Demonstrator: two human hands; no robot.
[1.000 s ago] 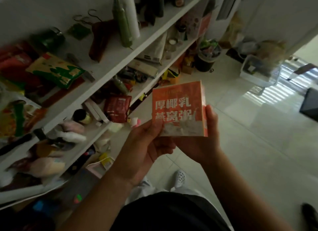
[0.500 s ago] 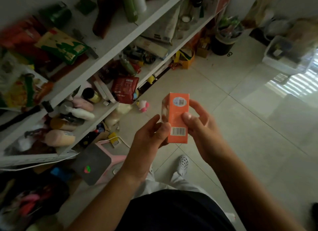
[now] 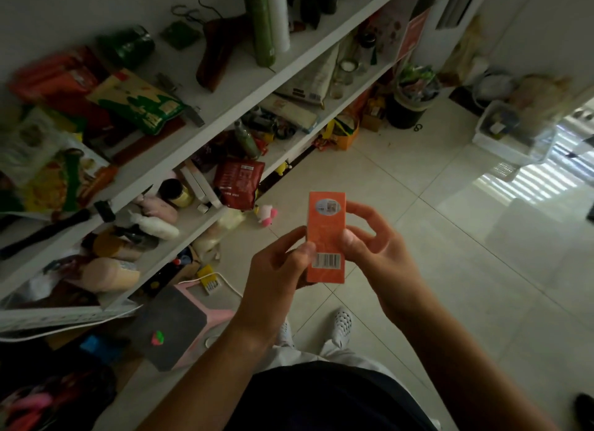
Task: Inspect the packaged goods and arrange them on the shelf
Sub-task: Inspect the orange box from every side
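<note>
Beside a crowded white shelf (image 3: 244, 87), over a pale tiled floor (image 3: 450, 238), a person holds an orange box (image 3: 326, 225) upright in both hands, in front of the body and well apart from the shelf boards. The left hand (image 3: 276, 270) grips the box's left side, its thumb pressed flat on the narrow face just beside the barcode (image 3: 327, 261); its other fingers are behind the box and cannot be seen. The right hand (image 3: 382, 257) pinches the right edge, with the thumb in front and the fingers curled round the far side, slightly spread.

The step appears to be inspection, with shelving yet to come. To do it well, the box is probably best rolled slowly between the thumbs, one face at a time, so that no side is skipped. The left thumb sits close to the barcode and would do better lower on the edge, leaving the print readable. The room looks dim near the shelf, so tilting the box toward the bright patch of floor at the right should show up dents, torn seams or a faint date. A light pinch is likely enough, since a thin carton can crease under hard pressure.

For placement, the bare board near the red pouch (image 3: 238, 181) on the middle level seems the nearest free spot.
</note>
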